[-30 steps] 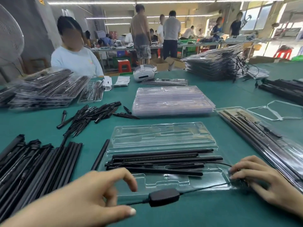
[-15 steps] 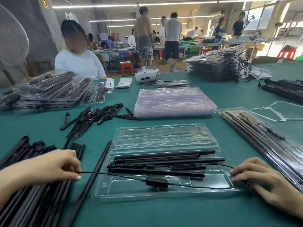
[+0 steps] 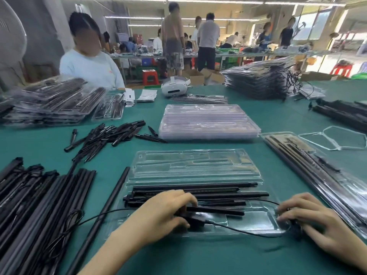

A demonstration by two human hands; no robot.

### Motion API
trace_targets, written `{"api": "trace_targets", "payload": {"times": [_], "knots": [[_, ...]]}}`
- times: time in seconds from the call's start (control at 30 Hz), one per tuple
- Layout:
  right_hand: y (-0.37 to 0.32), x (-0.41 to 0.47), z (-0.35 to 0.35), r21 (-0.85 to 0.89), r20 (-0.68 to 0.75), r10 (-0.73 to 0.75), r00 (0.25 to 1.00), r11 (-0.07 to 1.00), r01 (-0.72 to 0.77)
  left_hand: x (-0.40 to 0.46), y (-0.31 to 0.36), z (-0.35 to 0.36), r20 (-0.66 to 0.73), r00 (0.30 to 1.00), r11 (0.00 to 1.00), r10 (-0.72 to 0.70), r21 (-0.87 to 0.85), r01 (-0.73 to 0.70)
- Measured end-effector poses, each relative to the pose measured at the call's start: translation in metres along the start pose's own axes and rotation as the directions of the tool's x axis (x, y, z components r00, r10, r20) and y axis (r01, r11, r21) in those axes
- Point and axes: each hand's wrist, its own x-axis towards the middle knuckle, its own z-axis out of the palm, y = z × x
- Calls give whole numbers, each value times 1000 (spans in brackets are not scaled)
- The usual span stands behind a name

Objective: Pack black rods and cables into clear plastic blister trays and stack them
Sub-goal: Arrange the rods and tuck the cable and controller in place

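An open clear blister tray (image 3: pixel 198 165) lies in front of me on the green table. Several black rods (image 3: pixel 218 192) sit in its near half. A thin black cable (image 3: pixel 238 230) runs across the tray's front recess. My left hand (image 3: pixel 164 213) pinches the cable's black inline box (image 3: pixel 196 220) over the tray, thumb below and fingers on top. My right hand (image 3: pixel 309 221) has its fingers curled down on the cable's end at the tray's right corner. The cable's other end trails left in a loop (image 3: pixel 73 217) over the rod pile.
Long black rods (image 3: pixel 39 205) are heaped at left, with one loose rod (image 3: pixel 103 215) beside the tray. Short black pieces (image 3: pixel 107 133) and a stack of empty trays (image 3: pixel 208 122) lie behind. Packed trays (image 3: pixel 317 175) lie at right. A person (image 3: pixel 89 66) sits opposite.
My left hand came back from the rod pile at left to the tray and now pinches the inline box. The cable's free end now loops over the pile. My right hand stayed put.
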Motion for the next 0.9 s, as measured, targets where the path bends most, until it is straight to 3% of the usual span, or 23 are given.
{"api": "trace_targets", "payload": {"times": [0.1, 0.17, 0.23, 0.37, 0.53, 0.8, 0.9], "knots": [[1, 0, 1, -1, -6, -4, 1000, 1000, 4, -2, 7, 1, 6, 1000, 972, 1, -236, 0], [0, 1, 0, 4, -15, -14, 1000, 1000, 14, 0, 12, 4, 15, 1000, 957, -1, -290, 5], [0, 1, 0, 8, -16, -26, 1000, 1000, 26, 0, 17, 12, -13, 1000, 971, -6, -238, 2], [4, -1, 1, 44, -51, 17, 999, 999, -15, 0, 25, 21, -160, 980, 978, 118, 189, -87], [5, -3, 1, 44, -47, 23, 999, 999, -21, -4, 30, 16, -47, 992, 919, 116, 385, -89], [3, -1, 0, 59, -51, 30, 998, 998, -27, 6, 42, 19, -87, 992, 908, 89, 416, -45], [2, -1, 0, 65, -55, 37, 998, 997, -33, 2, 43, 20, -45, 989, 904, 144, 413, -113]]}}
